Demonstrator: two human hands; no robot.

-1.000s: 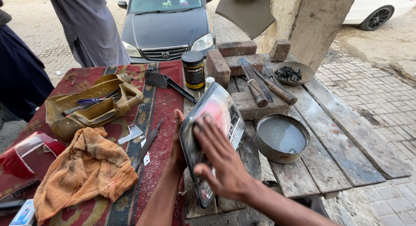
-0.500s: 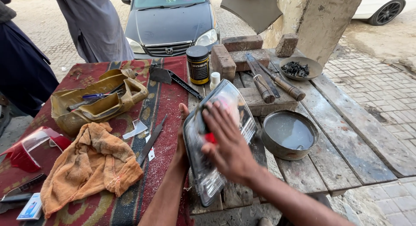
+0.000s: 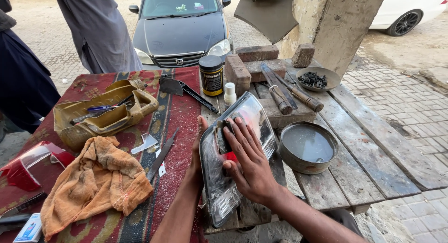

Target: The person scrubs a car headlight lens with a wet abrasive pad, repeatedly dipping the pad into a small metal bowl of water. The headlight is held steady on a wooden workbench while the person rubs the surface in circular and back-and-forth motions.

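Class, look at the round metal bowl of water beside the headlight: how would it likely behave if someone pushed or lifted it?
The metal bowl holds water, so it is probably heavy for its size and would slosh if shoved. Its wide, low shape suggests it would slide rather than tip. The rough wooden planks may make it drag.
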